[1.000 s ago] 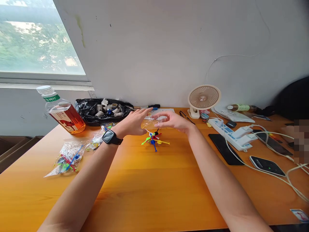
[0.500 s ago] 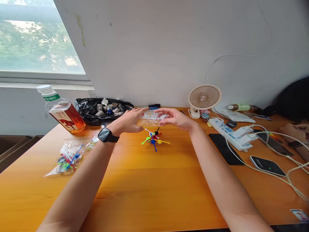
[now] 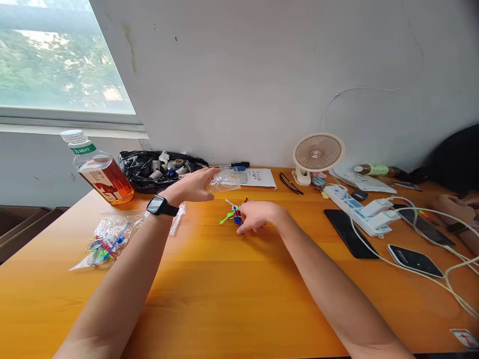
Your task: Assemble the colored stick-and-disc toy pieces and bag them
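My left hand (image 3: 194, 185), with a black watch on its wrist, holds a small clear plastic bag (image 3: 224, 180) above the orange table (image 3: 232, 294). My right hand (image 3: 258, 217) is down on the table, its fingers curled over a small cluster of coloured plastic sticks (image 3: 231, 215) in green, blue, red and white. Most of that cluster is hidden under the fingers.
At the left lie clear bags of coloured pieces (image 3: 107, 239), a bottle of amber drink (image 3: 99, 172) and a black bag of small rolls (image 3: 160, 169). A small fan (image 3: 317, 154), glasses, a power strip (image 3: 359, 207), phones (image 3: 413, 259) and cables fill the right. Another person's hand (image 3: 454, 204) rests at the far right.
My right hand let go of the clear bag and dropped onto the coloured sticks. My left hand kept the bag and stayed raised.
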`<state>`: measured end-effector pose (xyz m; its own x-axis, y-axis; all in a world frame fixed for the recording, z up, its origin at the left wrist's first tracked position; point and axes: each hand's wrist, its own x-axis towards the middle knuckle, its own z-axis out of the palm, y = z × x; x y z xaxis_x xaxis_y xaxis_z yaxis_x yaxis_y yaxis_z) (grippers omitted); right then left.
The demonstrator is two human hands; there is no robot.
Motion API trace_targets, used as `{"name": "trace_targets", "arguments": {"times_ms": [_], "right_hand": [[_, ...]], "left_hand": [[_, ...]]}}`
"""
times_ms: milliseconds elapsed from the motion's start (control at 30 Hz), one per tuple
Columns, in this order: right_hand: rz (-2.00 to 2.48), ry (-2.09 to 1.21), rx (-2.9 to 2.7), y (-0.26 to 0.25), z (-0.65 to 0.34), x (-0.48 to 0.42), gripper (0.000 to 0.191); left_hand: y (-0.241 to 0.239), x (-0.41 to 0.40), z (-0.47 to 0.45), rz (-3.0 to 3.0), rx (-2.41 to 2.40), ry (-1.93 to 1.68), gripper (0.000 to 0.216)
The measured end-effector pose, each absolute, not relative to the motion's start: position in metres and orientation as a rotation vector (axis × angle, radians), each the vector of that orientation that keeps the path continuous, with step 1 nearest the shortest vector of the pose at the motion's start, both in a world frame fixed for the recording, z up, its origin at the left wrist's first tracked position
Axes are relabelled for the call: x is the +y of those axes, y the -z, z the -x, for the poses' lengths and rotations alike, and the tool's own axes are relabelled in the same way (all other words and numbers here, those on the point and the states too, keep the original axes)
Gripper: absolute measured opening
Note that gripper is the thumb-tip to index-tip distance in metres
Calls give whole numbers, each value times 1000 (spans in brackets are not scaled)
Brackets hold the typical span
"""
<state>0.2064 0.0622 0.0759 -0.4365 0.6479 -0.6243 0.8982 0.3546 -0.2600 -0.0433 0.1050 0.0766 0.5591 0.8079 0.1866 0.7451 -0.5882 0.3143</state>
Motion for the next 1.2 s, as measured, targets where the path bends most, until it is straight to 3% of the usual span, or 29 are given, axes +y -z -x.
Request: {"name": "trace_targets", "arguments": {"times_ms": [133,333,700,800,967,1200], "right_hand": [[-1416,709,2202,-71,-191,54,6],[-1421,696,2206,-69,-193,55,15],[-1441,698,2265,-80,-203,55,4],[-1530,779,2283,-100,-226,59,13],[-1708,607,2555,-126,-273,67,23],[-2003,596,3008,-131,-281,70,40]], "left_hand": [[-77,103,40,-2586,1319,-424,87],[-79,103,42,-2591,1317,-438,88],[-80,103,45,-2577,1296,-503,87],[-79,105,46,-2579,1300,-516,86],[-82,102,45,-2593,1290,-527,85],[-83,98,40,-2617,1248,-545,85]]}}
